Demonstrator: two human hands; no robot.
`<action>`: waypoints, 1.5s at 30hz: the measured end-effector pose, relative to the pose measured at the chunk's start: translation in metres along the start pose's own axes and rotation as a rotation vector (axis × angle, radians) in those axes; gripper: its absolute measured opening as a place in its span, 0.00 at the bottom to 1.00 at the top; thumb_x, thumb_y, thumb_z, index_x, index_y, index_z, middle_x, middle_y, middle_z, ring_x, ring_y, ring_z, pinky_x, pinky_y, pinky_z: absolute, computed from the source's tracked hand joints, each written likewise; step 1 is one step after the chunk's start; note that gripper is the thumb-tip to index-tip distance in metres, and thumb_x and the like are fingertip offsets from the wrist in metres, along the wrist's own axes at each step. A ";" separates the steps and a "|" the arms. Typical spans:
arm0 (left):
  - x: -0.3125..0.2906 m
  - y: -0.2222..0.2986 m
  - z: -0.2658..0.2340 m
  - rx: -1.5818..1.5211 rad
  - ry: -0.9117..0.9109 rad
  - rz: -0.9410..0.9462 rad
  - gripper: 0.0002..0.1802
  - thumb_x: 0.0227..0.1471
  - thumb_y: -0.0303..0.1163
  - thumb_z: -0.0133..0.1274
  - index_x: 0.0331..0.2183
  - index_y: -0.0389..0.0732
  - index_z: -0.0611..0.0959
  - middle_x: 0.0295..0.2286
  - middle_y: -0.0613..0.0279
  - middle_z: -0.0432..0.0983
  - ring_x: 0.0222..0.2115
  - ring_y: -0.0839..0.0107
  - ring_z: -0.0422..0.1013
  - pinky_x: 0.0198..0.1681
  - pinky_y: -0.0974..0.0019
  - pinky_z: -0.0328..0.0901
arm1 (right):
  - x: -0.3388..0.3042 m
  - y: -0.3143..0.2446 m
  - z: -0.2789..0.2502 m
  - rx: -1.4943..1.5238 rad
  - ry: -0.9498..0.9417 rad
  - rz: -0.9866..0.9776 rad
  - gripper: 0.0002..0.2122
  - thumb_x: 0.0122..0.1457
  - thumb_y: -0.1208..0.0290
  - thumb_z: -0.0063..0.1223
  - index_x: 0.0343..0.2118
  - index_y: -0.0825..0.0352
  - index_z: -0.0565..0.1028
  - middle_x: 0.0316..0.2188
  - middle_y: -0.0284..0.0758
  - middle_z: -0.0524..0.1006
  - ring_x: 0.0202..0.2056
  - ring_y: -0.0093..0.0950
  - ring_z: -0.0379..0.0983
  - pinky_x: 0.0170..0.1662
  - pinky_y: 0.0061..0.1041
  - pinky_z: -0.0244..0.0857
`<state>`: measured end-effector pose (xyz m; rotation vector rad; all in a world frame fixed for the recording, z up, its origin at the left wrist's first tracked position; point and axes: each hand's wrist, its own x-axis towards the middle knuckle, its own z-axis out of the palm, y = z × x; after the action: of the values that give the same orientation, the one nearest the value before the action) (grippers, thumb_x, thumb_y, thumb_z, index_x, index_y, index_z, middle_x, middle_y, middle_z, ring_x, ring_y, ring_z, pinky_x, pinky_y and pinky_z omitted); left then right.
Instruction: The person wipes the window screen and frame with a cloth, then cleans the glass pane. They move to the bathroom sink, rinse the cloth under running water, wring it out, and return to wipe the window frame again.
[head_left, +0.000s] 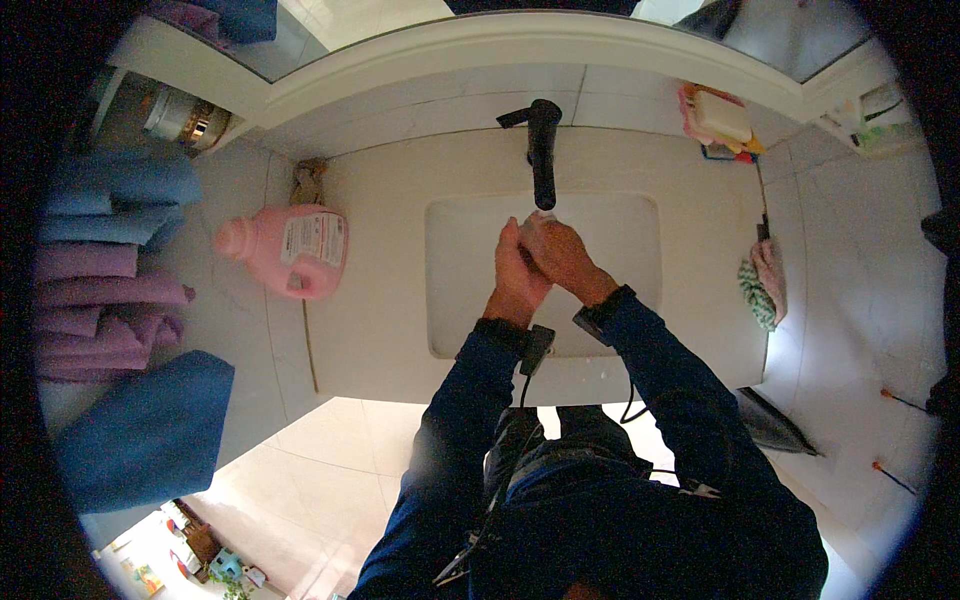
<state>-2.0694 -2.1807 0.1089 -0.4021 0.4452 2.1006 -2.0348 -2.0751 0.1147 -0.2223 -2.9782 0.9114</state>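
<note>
Both hands are together over the white sink basin (pixel 470 320), right beneath the spout of a black faucet (pixel 542 160). My left hand (pixel 515 272) is curled, its thumb side up, and presses against the other hand. My right hand (pixel 565 256) lies bent over it with its fingers closed in. A pale, shiny patch, perhaps water, shows at the fingers just under the spout. Whatever may be between the palms is hidden. Dark sleeves and black wristbands cover both wrists.
Left of the basin a pink jug (pixel 300 250) lies on the counter; folded blue and purple cloths (pixel 110 290) hang beyond it. A soap bar (pixel 722 117) sits in a dish at back right. Cloths (pixel 765 280) hang at the right edge. A mirror cabinet (pixel 550 50) juts out above.
</note>
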 end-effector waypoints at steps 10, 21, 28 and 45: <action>-0.006 0.015 -0.032 0.099 0.173 0.016 0.12 0.63 0.40 0.57 0.44 0.46 0.82 0.44 0.58 0.80 0.45 0.62 0.76 0.46 0.51 0.74 | -0.030 0.004 -0.112 0.251 0.160 0.085 0.29 0.61 0.63 0.60 0.62 0.71 0.66 0.59 0.54 0.71 0.60 0.51 0.68 0.63 0.43 0.63; -0.034 0.046 -0.046 0.122 0.063 0.124 0.13 0.63 0.37 0.56 0.46 0.43 0.82 0.45 0.56 0.81 0.45 0.58 0.76 0.47 0.49 0.74 | 0.076 -0.046 -0.107 -0.389 0.149 -0.293 0.37 0.59 0.67 0.61 0.69 0.70 0.57 0.69 0.50 0.59 0.70 0.49 0.53 0.71 0.48 0.48; -0.046 0.047 -0.041 0.034 0.221 0.197 0.07 0.63 0.32 0.57 0.42 0.42 0.81 0.38 0.62 0.81 0.41 0.61 0.77 0.47 0.44 0.75 | 0.048 -0.055 -0.108 -0.224 0.161 -0.282 0.31 0.61 0.69 0.58 0.67 0.68 0.62 0.65 0.49 0.66 0.66 0.47 0.61 0.68 0.45 0.56; -0.103 0.008 0.025 0.633 0.255 0.036 0.35 0.70 0.59 0.33 0.56 0.37 0.75 0.54 0.57 0.72 0.57 0.57 0.65 0.63 0.45 0.57 | -0.063 -0.061 -0.020 1.170 0.381 0.469 0.11 0.59 0.70 0.63 0.42 0.67 0.78 0.30 0.36 0.79 0.30 0.25 0.77 0.33 0.28 0.72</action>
<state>-2.0255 -2.2484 0.1787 -0.2834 1.2274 1.8218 -1.9789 -2.1225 0.1667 -0.8911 -1.6604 2.1213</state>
